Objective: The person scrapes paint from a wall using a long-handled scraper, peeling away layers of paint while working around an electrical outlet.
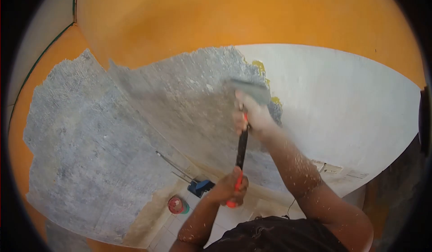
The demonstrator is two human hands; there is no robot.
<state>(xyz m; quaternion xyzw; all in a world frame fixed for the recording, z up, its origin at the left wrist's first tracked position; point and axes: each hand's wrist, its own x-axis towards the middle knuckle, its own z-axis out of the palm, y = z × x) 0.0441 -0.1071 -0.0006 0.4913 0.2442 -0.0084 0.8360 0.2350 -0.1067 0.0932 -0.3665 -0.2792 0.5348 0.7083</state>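
Observation:
My left hand (231, 189) is wrapped around the red lower end of a long-handled scraper (242, 151) with a black and red handle. Higher up, just below the wide grey blade, my right hand (253, 115) grips the same tool; this hand and the blade are blurred by motion. The blade lies at the wall, near the ragged border between bare grey plaster (180, 85) and white paint (333, 94). Yellowish patches show along that border. Pale flecks cover my right forearm.
Orange paint (252, 13) covers the upper wall. On the left, another scraped grey wall (85, 148) meets this one at a corner. Below are a red bucket (177, 204) and a blue object with thin rods (201, 187) on the tiled floor. A wall socket (329, 167) sits low on the right.

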